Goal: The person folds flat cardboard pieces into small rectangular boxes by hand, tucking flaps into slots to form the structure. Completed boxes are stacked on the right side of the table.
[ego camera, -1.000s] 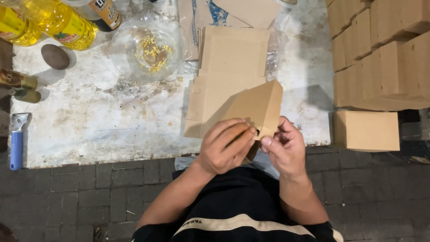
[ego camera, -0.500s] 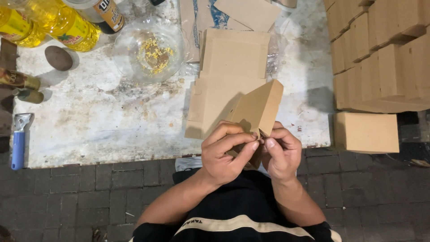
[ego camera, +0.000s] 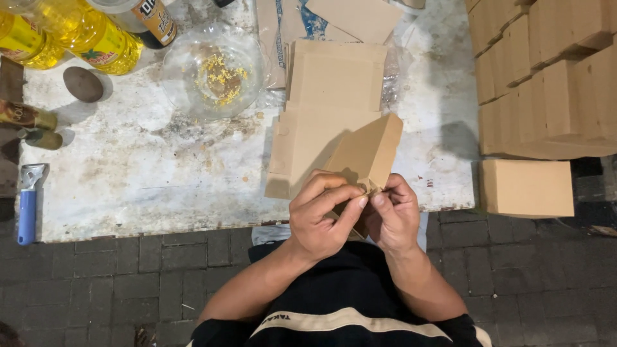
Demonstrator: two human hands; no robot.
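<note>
Here, at the bench's (ego camera: 141, 186) near edge, left hand (ego camera: 319, 218) and right hand (ego camera: 392, 215) pinch a half-folded cardboard box (ego camera: 367, 153).

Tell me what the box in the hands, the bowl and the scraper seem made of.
Box: brown cardboard, matte, with creased fold lines. Bowl: clear glass or plastic, since the table shows through it; which one is unclear. Scraper: glossy blue handle, likely plastic, with a grey, seemingly metal blade.

A small tan box of matt, smooth cardboard (ego camera: 367, 153) is showing a dull paper finish. The white slab tabletop (ego camera: 148, 173) is looking rough, stained and chalky. A clear round bowl (ego camera: 213, 72) is gleaming glossy, and yellow-filled transparent plastic bottles (ego camera: 96, 38) are shining.
</note>
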